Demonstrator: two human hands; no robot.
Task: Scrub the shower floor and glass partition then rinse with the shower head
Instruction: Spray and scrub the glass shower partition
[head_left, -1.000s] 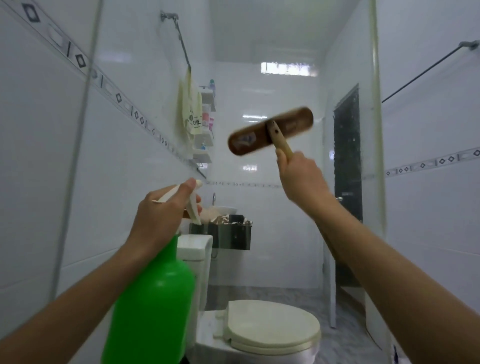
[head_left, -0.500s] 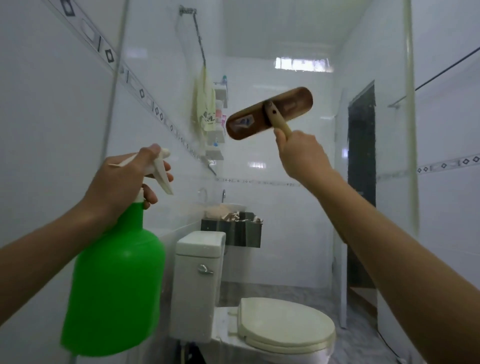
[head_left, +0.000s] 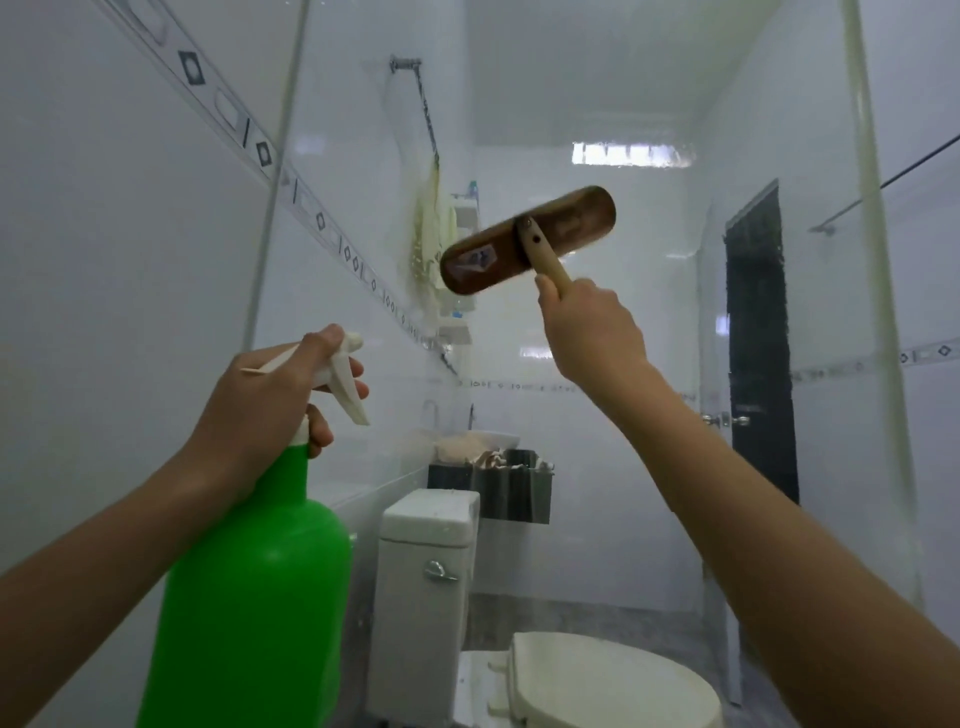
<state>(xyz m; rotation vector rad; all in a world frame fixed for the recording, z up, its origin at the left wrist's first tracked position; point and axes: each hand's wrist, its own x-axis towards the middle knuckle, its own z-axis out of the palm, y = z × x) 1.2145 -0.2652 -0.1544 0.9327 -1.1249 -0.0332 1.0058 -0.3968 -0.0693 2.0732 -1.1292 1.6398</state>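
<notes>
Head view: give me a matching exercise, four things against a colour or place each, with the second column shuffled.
1 bottle
2 brush
3 toilet lid
4 door

A raised in the right hand
B dark, far right
C green, in the left hand
D cream, closed

Pairs: 1-C, 2-A, 3-D, 4-B.

No text, brand or number can be read. A worn sticker (head_left: 474, 260) is carried on the wooden back of the brush (head_left: 574, 221), toward its 8 o'clock end; its print is blurred beyond reading.
</notes>
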